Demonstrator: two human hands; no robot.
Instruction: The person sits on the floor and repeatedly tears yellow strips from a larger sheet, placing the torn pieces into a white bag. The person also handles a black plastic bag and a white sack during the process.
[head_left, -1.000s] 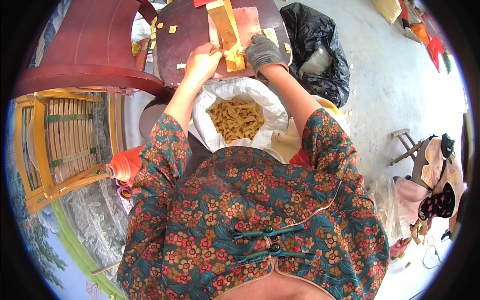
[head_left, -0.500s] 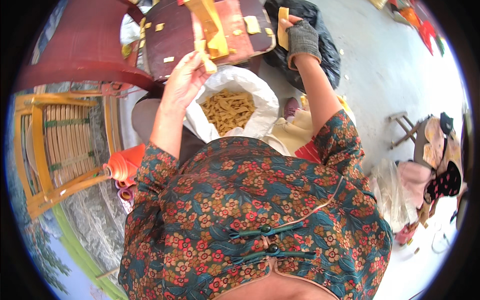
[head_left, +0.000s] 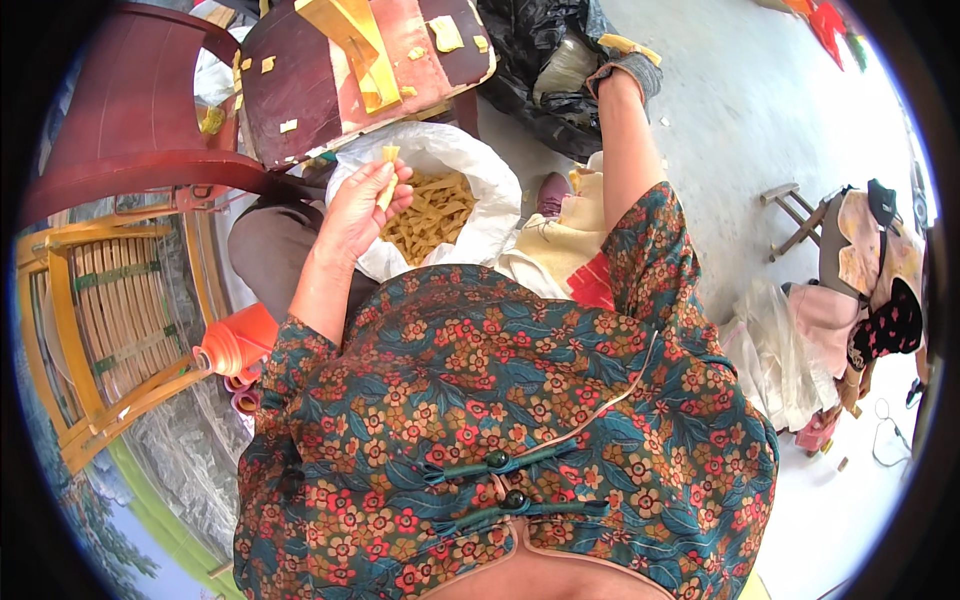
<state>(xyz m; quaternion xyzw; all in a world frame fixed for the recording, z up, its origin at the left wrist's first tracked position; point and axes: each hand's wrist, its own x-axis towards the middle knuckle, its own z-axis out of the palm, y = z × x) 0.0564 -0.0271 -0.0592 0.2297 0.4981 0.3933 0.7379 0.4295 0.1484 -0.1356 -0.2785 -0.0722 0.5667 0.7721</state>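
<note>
My left hand pinches a slim yellow piece above the rim of the white sack, which holds many yellowish strips. My right hand, in a grey fingerless glove, is out over the black plastic bag, holding a yellow piece; its fingers are mostly hidden. Behind the sack, a wooden block tool stands on a pink cloth on the dark seat, with small yellow scraps scattered around it.
A red chair and a bamboo folding chair are on the left, with an orange flask. A cream cloth and a purple shoe are beside the sack. A small stool and piled clothes are on the right.
Both hands have left the wooden tool, each carrying a yellow piece. My left hand came down toward the sack; my right hand swung out rightward over the black bag.
</note>
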